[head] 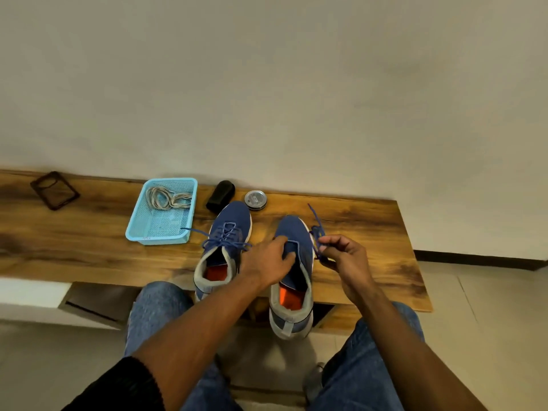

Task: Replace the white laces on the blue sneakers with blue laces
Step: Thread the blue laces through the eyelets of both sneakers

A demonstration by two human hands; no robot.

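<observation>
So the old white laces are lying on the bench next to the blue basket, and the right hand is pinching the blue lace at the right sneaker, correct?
Not quite. The head view shows the white laces inside the blue basket, not beside it on the bench. The rest holds: the right hand pinches the blue lace at the right sneaker.

Left grip (271,261) on right sneaker (293,274), right grip (344,253) pinching blue lace (318,232)

We reach both bare forearms forward from our lap. Our left hand (268,259) lies palm down, fingers (289,256) curled onto the right sneaker (293,277). Our right hand (345,256) is raised beside it, pinching the blue lace (317,232) between thumb and forefinger.
</observation>
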